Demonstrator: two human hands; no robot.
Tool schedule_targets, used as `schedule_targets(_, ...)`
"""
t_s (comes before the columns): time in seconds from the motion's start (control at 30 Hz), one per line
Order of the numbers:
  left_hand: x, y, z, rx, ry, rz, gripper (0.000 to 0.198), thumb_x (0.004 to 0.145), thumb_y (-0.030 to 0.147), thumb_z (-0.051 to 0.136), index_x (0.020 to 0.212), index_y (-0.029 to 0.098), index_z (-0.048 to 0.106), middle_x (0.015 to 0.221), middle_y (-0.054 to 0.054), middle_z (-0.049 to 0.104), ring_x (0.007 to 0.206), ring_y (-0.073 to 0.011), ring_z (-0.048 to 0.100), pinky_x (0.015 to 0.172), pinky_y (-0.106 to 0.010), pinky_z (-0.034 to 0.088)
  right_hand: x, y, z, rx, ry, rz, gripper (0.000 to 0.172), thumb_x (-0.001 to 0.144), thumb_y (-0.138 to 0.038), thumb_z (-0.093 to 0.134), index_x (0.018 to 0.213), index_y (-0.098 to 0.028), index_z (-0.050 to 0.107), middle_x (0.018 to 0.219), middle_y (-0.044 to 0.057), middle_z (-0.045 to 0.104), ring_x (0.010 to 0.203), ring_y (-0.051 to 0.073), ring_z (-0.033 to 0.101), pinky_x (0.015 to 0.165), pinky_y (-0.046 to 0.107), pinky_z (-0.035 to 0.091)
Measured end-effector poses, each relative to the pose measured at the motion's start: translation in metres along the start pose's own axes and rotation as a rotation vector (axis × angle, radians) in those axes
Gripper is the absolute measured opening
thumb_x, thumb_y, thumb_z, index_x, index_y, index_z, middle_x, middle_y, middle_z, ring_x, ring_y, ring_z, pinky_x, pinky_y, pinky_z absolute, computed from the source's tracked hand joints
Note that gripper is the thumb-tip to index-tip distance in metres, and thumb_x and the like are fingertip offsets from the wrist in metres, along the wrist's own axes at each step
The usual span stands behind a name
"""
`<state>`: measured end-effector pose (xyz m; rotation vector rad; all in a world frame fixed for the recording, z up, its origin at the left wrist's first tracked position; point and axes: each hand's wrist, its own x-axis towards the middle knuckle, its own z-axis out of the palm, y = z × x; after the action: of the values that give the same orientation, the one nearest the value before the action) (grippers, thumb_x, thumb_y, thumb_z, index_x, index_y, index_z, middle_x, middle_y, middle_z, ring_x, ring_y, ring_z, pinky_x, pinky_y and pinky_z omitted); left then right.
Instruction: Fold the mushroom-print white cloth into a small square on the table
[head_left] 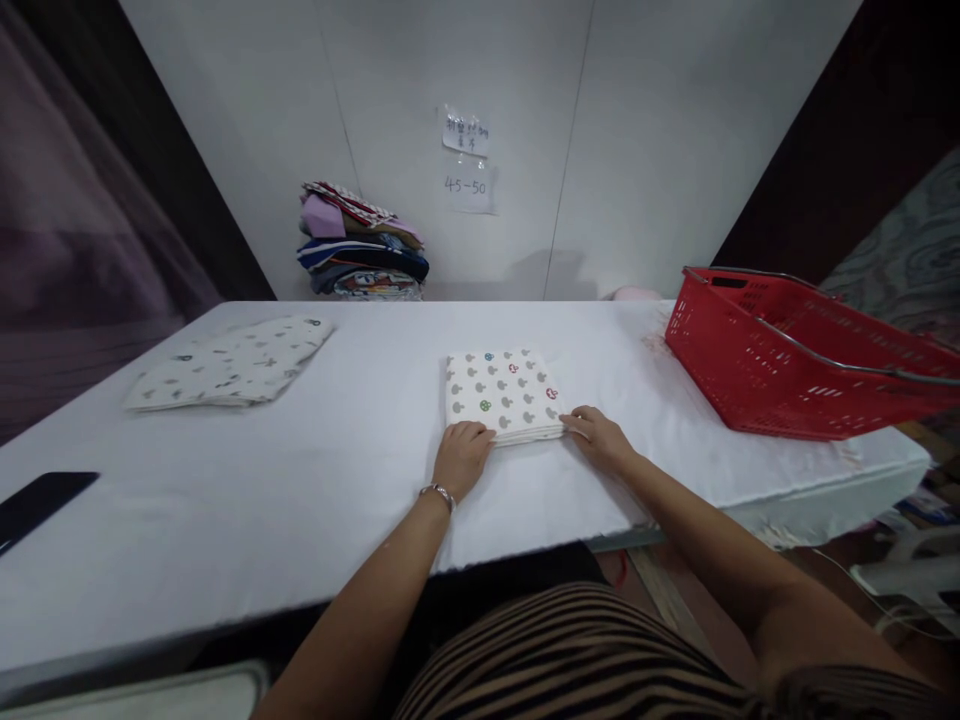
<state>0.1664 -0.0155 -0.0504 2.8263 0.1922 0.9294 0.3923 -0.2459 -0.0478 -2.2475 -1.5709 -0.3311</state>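
Note:
A folded white cloth (502, 388) with grey, red, green and blue printed motifs lies flat in front of me, several layers showing along its near edge. At its near left corner, my left hand (463, 455) is closed on the cloth's edge, with a bracelet on the wrist. My right hand (598, 436) grips the near right corner, thumb and fingers pressed together at the layers. Farther left on the table rests another folded white cloth (232, 362) with small dark and grey prints, apart from both hands.
On the white-covered table (360, 500) a red plastic basket (810, 370) stands at the right. A stack of folded fabrics (364, 245) is at the back wall. A dark flat object (45, 500) lies at the left edge. Paper notes (469, 160) hang on the wall.

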Motion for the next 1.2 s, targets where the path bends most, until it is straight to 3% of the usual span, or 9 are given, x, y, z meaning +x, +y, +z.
schedule_targets(0.3,-0.001,-0.001,0.001,-0.016,0.000,-0.012,0.018,0.096,0.018,0.058,0.104,0.024,0.073,0.100,-0.007,0.071,0.096,-0.0224,0.061,0.086,-0.039,0.048,0.017,0.001,-0.002,-0.126,-0.057,-0.158,0.031,0.096,-0.017,0.052,0.120,-0.025,0.071,0.127,0.011,0.067,0.111,0.026,0.062,0.084,0.037,0.055)
schedule_targets(0.47,-0.001,-0.001,0.001,-0.008,0.003,-0.007,0.017,0.095,0.018,0.060,0.104,0.023,0.073,0.100,-0.007,0.071,0.096,-0.0227,0.062,0.086,-0.039,0.048,0.026,0.001,-0.008,-0.125,-0.068,-0.264,0.032,0.097,-0.016,0.048,0.120,-0.019,0.070,0.120,0.013,0.069,0.101,0.026,0.062,0.082,0.039,0.054)
schedule_targets(0.63,-0.001,-0.001,0.001,0.002,0.003,-0.013,0.017,0.094,0.016,0.062,0.105,0.023,0.073,0.100,-0.007,0.072,0.096,-0.0227,0.063,0.086,-0.039,0.049,0.028,0.003,-0.009,-0.103,0.043,-0.229,0.030,0.097,-0.015,0.046,0.116,-0.018,0.069,0.116,0.014,0.069,0.102,0.025,0.061,0.084,0.039,0.054)
schedule_targets(1.03,-0.002,-0.001,0.001,0.006,0.014,-0.021,0.015,0.095,0.017,0.060,0.101,0.023,0.073,0.098,-0.007,0.071,0.096,-0.0230,0.063,0.084,-0.039,0.049,0.017,0.005,-0.001,-0.049,-0.094,-0.196,0.032,0.098,-0.020,0.047,0.121,-0.024,0.068,0.122,0.010,0.069,0.103,0.024,0.063,0.083,0.035,0.053)
schedule_targets(1.2,-0.002,-0.002,0.001,0.004,0.013,-0.020,0.015,0.096,0.018,0.058,0.100,0.022,0.072,0.098,-0.007,0.070,0.094,-0.0229,0.062,0.083,-0.039,0.049,0.021,0.008,-0.002,-0.013,-0.045,-0.202,0.032,0.098,-0.020,0.046,0.120,-0.022,0.069,0.122,0.012,0.069,0.107,0.024,0.063,0.086,0.037,0.054)
